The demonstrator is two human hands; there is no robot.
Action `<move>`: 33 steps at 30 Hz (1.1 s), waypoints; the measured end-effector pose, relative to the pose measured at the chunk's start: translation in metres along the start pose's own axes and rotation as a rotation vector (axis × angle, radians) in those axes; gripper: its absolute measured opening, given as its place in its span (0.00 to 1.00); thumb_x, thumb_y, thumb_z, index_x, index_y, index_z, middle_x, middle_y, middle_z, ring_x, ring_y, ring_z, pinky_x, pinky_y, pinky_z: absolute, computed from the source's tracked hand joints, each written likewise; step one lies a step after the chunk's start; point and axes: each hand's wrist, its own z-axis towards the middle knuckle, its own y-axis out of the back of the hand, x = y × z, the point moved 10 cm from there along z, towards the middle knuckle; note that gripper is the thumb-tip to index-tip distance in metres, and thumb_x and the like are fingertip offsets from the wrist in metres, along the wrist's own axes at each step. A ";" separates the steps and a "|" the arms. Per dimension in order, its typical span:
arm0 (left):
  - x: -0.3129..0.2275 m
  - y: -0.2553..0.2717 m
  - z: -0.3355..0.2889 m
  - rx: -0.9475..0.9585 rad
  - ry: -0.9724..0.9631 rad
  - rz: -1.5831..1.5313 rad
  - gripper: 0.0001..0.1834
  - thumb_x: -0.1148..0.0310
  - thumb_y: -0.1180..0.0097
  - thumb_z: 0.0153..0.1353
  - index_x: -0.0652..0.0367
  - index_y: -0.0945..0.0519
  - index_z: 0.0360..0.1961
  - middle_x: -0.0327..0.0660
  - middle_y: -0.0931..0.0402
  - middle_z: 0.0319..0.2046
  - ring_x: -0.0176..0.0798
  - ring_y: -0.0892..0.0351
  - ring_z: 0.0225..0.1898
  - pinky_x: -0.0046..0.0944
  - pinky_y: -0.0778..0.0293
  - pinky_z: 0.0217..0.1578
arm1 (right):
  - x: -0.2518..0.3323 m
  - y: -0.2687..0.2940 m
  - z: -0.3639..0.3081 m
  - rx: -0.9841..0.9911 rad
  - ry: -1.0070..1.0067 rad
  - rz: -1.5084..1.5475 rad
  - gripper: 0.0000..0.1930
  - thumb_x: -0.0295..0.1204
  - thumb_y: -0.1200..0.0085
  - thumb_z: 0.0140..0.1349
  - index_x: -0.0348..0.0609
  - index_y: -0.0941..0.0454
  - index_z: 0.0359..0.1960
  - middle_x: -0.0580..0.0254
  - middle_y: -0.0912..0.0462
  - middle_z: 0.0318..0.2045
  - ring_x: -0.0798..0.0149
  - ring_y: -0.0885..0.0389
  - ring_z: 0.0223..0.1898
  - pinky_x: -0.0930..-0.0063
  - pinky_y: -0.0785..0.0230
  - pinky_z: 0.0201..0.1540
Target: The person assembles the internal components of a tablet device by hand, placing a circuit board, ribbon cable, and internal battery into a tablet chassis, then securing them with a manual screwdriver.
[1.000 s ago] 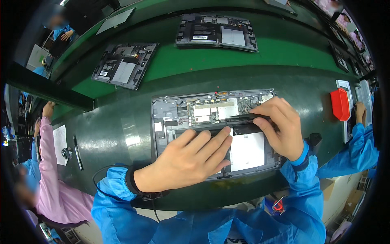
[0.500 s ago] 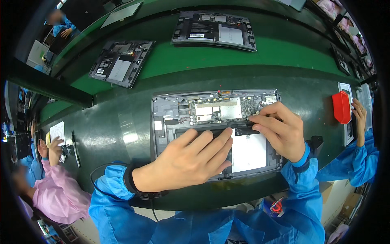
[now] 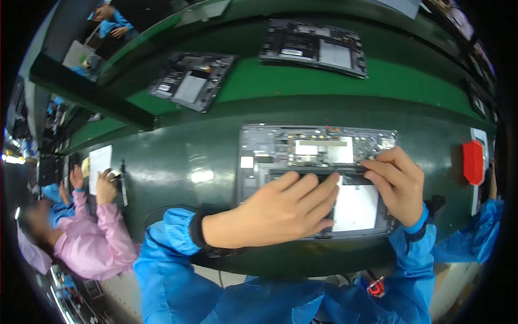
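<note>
An opened laptop base [image 3: 256,144] lies in front of me, its inside facing up. A circuit board [image 3: 340,154] with silvery shields runs along its far half. My left hand [image 3: 278,211] lies over the near half, fingers stretched out, their tips by the left edge of a white panel [image 3: 356,208]. Thumb and forefinger of my right hand [image 3: 399,186] are pinched together at the near right edge of the board. Whatever sits between those fingertips is too small to make out. The left hand hides much of the near left part of the base.
Two more opened laptop bases [image 3: 193,81] [image 3: 315,47] rest on the green shelf beyond. A dark post [image 3: 94,92] stands at far left. At right is a red bin [image 3: 472,162]. A person in pink [image 3: 94,240] works at left, beside a paper sheet [image 3: 101,168]; a blue sleeve [image 3: 469,235] shows at right.
The whole scene has shifted right in the picture as my head turned. Both hands keep nearly the same places on the laptop base. The person in pink has moved their hands slightly.
</note>
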 end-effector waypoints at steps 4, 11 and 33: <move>0.021 0.025 -0.037 -0.071 0.142 -0.032 0.24 0.61 0.34 0.63 0.62 0.17 0.57 0.47 0.21 0.62 0.42 0.21 0.46 0.39 0.24 0.44 | -0.001 -0.005 0.005 0.024 -0.007 0.038 0.11 0.22 0.29 0.55 0.38 0.10 0.42 0.59 0.19 0.33 0.61 0.18 0.28 0.68 0.28 0.29; 0.095 -0.018 -0.202 0.151 1.017 0.008 0.40 0.70 0.43 0.68 0.66 0.42 0.79 0.58 0.44 0.79 0.63 0.49 0.81 0.55 0.52 0.79 | -0.005 -0.002 0.004 -0.014 0.004 0.056 0.11 0.22 0.28 0.55 0.37 0.10 0.41 0.59 0.20 0.33 0.62 0.19 0.27 0.69 0.29 0.29; -0.021 0.012 0.019 0.220 0.059 0.135 0.31 0.61 0.29 0.59 0.59 0.18 0.63 0.44 0.22 0.64 0.45 0.21 0.52 0.39 0.23 0.54 | -0.011 0.021 0.000 -0.091 0.078 0.000 0.07 0.26 0.37 0.65 0.40 0.18 0.42 0.52 0.17 0.34 0.46 0.16 0.35 0.56 0.24 0.38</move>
